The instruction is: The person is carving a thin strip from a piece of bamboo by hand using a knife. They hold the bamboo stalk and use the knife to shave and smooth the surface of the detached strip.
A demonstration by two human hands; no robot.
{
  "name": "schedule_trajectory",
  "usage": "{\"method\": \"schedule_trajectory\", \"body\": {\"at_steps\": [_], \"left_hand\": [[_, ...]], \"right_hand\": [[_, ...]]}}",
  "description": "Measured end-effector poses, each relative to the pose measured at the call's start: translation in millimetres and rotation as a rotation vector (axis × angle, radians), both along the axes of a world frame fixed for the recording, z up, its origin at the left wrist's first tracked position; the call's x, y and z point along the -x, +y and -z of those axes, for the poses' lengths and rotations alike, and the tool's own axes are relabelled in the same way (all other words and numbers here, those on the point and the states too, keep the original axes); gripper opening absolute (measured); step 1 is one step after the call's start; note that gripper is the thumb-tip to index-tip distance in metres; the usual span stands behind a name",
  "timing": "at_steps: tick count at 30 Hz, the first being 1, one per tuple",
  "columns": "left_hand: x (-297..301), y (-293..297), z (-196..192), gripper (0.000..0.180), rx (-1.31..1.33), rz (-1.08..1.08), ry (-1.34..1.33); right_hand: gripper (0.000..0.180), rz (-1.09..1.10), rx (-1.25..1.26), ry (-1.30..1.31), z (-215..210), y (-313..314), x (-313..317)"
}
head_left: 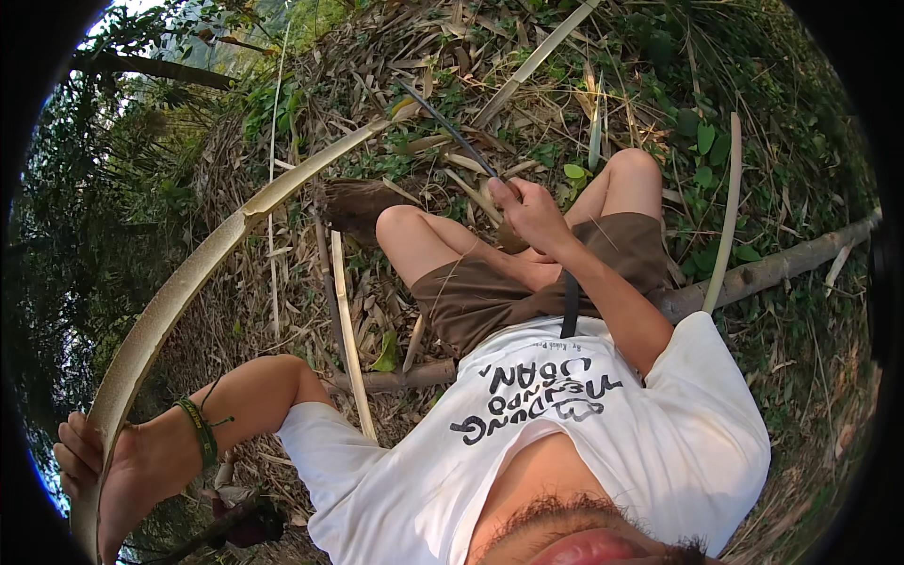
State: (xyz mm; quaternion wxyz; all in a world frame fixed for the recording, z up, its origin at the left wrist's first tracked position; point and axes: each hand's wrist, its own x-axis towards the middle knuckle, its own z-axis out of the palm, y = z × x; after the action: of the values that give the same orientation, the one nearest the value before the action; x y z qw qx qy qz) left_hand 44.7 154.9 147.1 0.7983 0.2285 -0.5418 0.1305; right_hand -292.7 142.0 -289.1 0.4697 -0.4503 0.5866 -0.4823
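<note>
Head view: L hand (99, 466) at 8 o'clock grips bamboo strip (179, 292) to steady it; R hand (529, 212) closed round knife (450, 130) w/ blade toward 11

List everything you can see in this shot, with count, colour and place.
long split bamboo strip: one, pale tan, arcing from lower left to upper centre
dark thin knife blade: one, black, above right hand
thin bamboo slats: a few, pale, on ground by the knees
fallen grey log: one, right side
dry leaf litter: brown, covering ground
green wristband: one, left wrist
left hand: grip closed on strip's lower end
right hand: grip closed on knife
</note>
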Motion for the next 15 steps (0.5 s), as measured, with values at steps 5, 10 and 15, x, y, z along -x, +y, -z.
{"method": "schedule_trajectory", "body": {"at_steps": [5, 10, 15], "left_hand": [[8, -38, 31, 0.091, -0.088, -0.017, 0.066], [40, -101, 136, 0.083, -0.305, 0.232, 0.301], [71, -93, 167, 0.084, -0.26, 0.401, 0.326]], "right_hand": [[0.06, 0.019, -0.064, 0.088, 2, 6, 4], [0.067, -0.027, -0.043, 0.112, 2, 6, 1], [0.066, -0.113, 0.057, 0.083, -17, -12, -7]]}}
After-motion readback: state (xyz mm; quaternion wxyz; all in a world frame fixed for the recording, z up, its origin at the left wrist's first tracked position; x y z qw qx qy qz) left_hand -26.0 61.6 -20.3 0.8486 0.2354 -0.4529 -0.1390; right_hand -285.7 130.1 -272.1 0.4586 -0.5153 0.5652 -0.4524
